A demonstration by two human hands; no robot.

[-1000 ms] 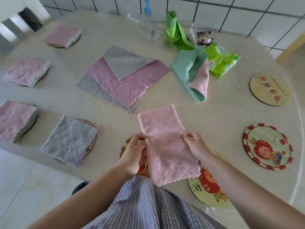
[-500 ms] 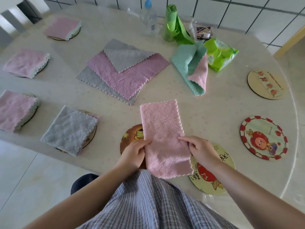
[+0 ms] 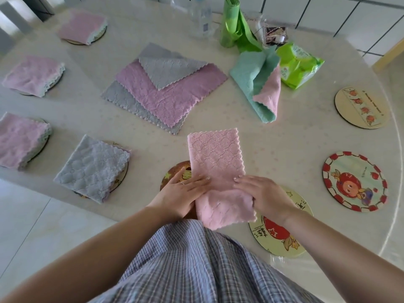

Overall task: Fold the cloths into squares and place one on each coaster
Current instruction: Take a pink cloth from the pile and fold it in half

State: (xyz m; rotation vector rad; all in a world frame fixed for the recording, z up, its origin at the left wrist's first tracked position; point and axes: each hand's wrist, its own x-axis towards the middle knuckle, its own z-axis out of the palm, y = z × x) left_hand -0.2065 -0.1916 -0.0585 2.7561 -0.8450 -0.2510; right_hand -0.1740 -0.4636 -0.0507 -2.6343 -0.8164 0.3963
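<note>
Flattened now under both hands (image 3: 220, 193) instead of pinched at the edges as a second ago, fingers straight, pink cloth (image 3: 216, 171) lying half-folded at the near desk (image 3: 284, 145) edge, ready for halving into a square.

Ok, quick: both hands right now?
Left hand: open, fingers flat on the pink cloth.
Right hand: open, fingers flat on the same cloth.

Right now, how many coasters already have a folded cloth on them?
4, all on the left: far pink, pink, near-left pink, grey. More may lie outside the frame.
</note>
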